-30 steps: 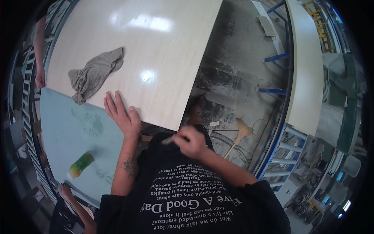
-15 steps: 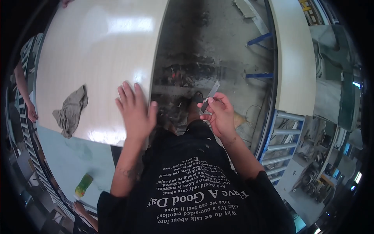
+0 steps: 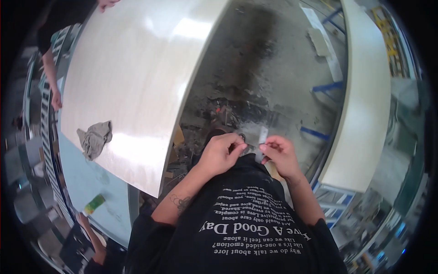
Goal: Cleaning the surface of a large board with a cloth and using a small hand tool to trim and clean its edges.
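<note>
In front of my shirt, my right hand [image 3: 282, 156] pinches a small flat-bladed tool [image 3: 263, 135], its pale blade pointing away from me. Close to its left side is my left hand [image 3: 222, 153], drawn in from the panel with thumb and fingers pressed together. Anything between those fingertips is too small to make out. A large pale wood-look panel [image 3: 137, 77] lies to my left, and neither hand touches it. On its near-left part rests a crumpled grey cloth [image 3: 96, 139].
Beyond a floor gap [image 3: 255, 68] stands another long pale panel [image 3: 365, 105], with blue metal legs [image 3: 315, 133] below. At left, a green-yellow object [image 3: 95, 204] lies on a pale green surface [image 3: 109, 182], near another person's hand [image 3: 83, 221]. Another hand [image 3: 56, 100] hangs by the panel's far-left edge.
My left hand has lifted off the panel and moved right, its spread fingers now closed beside my right hand. The tool has come lower, toward my shirt. The view has shifted.
</note>
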`<state>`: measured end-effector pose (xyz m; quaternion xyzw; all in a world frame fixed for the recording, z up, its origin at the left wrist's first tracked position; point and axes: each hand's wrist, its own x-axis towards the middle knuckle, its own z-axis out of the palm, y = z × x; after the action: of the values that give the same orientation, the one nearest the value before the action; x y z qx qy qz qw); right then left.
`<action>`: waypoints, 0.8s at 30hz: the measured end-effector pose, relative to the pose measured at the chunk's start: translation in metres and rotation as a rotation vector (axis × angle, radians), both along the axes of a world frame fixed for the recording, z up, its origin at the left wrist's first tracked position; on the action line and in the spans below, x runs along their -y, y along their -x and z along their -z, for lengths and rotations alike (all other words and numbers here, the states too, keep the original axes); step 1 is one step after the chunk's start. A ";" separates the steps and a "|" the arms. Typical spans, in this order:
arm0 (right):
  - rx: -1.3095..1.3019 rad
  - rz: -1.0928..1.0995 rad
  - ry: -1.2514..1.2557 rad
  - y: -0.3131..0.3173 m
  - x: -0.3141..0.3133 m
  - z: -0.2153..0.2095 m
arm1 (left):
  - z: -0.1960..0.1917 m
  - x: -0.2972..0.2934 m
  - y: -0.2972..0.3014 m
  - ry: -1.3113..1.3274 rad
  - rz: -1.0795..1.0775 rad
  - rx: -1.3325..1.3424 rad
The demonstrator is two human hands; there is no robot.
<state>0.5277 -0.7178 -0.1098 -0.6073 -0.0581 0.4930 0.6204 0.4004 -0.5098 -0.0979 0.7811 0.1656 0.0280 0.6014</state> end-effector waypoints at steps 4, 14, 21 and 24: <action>0.109 0.064 0.093 -0.074 -0.016 0.007 | 0.023 -0.043 0.008 -0.485 -0.098 -0.191; 0.548 0.071 0.312 -0.241 -0.085 -0.011 | 0.027 -0.116 -0.092 -0.905 -0.493 -0.436; 0.609 0.022 0.274 -0.303 -0.140 -0.013 | 0.038 -0.152 -0.286 -0.834 -0.370 -0.181; 0.598 0.007 0.227 -0.339 -0.165 -0.005 | 0.030 -0.157 -0.343 -0.805 -0.419 -0.100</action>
<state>0.8670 -0.5525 -0.1044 -0.7909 -0.1803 0.2937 0.5057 0.7435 -0.3525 -0.1280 0.9027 0.3250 0.1734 0.2223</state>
